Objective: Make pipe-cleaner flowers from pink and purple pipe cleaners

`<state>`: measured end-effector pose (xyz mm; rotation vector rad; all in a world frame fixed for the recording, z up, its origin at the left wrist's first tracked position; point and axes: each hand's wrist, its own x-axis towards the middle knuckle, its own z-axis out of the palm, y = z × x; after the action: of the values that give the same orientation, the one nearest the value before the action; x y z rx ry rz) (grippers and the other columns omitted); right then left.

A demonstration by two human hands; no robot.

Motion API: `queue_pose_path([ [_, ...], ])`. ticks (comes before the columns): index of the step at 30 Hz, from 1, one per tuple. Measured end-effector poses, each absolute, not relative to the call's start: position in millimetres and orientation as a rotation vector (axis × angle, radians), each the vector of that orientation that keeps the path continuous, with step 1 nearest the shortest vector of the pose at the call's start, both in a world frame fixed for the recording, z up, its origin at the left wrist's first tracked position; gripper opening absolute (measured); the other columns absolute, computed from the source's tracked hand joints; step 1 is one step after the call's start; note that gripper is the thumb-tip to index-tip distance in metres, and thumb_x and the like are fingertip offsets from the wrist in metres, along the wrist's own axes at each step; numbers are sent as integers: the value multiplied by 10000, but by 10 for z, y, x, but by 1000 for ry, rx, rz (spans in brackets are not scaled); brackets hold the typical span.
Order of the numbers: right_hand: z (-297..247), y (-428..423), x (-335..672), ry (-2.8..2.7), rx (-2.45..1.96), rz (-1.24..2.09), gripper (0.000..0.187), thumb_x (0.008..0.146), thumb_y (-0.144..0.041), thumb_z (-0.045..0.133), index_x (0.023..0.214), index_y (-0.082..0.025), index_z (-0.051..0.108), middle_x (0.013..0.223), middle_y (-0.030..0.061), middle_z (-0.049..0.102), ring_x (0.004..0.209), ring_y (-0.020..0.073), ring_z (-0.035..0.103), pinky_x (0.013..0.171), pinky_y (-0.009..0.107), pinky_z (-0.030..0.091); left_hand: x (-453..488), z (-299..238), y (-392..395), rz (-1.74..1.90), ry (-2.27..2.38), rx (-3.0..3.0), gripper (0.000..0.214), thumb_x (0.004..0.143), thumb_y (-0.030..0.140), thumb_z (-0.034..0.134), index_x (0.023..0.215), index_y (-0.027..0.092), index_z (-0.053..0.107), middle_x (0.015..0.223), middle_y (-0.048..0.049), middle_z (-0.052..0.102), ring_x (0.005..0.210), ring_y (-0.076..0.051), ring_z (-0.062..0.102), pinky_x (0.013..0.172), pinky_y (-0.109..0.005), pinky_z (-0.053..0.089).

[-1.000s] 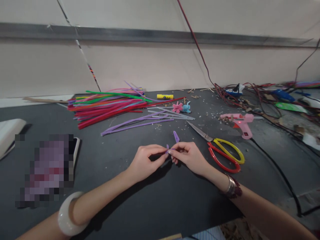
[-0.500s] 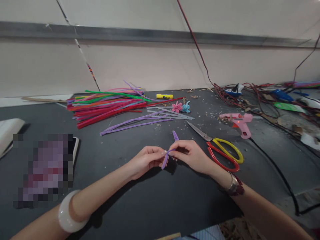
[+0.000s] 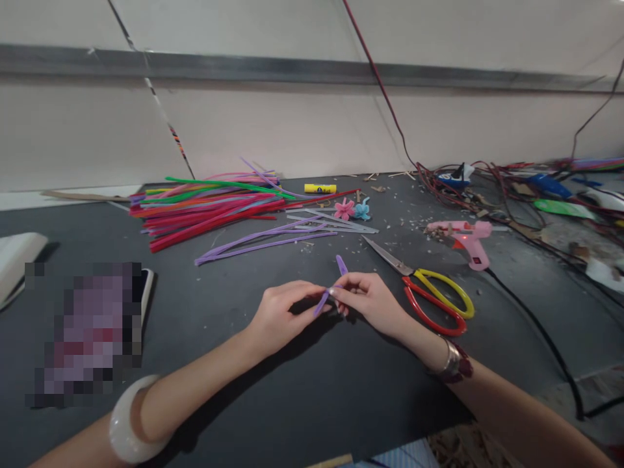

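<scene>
A bent purple pipe cleaner is between my two hands, above the middle of the dark table. My left hand reaches in from the left, its fingertips closed at the lower end of the piece. From the other side my right hand pinches it at the middle between thumb and forefinger, while a folded loop pokes up behind the fingers. The part inside the right fingers is hidden. Scissors with one red and one yellow handle lie just beyond my right hand, blades partly apart.
Purple pipe cleaners lie before a colourful bundle. Pink and blue fuzzy flowers sit near a yellow glue stick. A pink glue gun trails a black cord at right. A phone lies left.
My left hand has shifted its grip, with fingers now stretched straighter along the pipe cleaner and the thumb lower. My right hand has barely moved.
</scene>
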<state>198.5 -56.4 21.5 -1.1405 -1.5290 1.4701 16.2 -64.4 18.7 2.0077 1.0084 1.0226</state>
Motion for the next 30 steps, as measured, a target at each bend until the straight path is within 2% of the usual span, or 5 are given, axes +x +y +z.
queue_pose_path([
  [4, 230, -581, 1984, -1558, -1125, 1484, 192, 749, -316, 593, 741, -124, 589, 556, -10, 553, 491, 82, 518, 496, 215, 427, 172, 223, -631, 1006, 1038, 1869, 115, 759, 221, 595, 772, 165, 694, 766, -49, 697, 702, -144, 616, 675, -225, 453],
  [8, 234, -587, 1995, -1584, -1100, 1480, 175, 749, -309, 597, 761, -134, 593, 593, -8, 562, 516, 82, 522, 515, 211, 433, 198, 224, -595, 862, 959, 1301, 173, 765, 227, 585, 654, 128, 675, 597, -36, 658, 570, -110, 584, 596, -200, 455],
  [15, 255, -609, 1988, -1646, -1018, 1430, 137, 745, -281, 608, 754, -144, 606, 640, -6, 567, 559, 81, 518, 554, 209, 434, 210, 176, -587, 637, 785, 526, 113, 695, 157, 598, 629, 87, 657, 565, -32, 613, 490, -67, 549, 505, -154, 450],
  [22, 238, -577, 1998, -1479, -1061, 1487, 191, 692, -314, 657, 720, -144, 575, 596, -18, 559, 509, 75, 500, 508, 211, 404, 211, 194, -577, 739, 910, 966, 115, 711, 223, 640, 723, 116, 680, 711, -52, 676, 644, -114, 603, 666, -222, 475],
  [30, 207, -587, 1961, -1388, -1016, 1592, 218, 681, -330, 670, 705, -151, 550, 592, -40, 515, 505, 58, 462, 489, 199, 363, 244, 191, -624, 851, 895, 1228, 166, 690, 226, 667, 824, 129, 677, 787, -47, 686, 736, -139, 613, 731, -246, 472],
])
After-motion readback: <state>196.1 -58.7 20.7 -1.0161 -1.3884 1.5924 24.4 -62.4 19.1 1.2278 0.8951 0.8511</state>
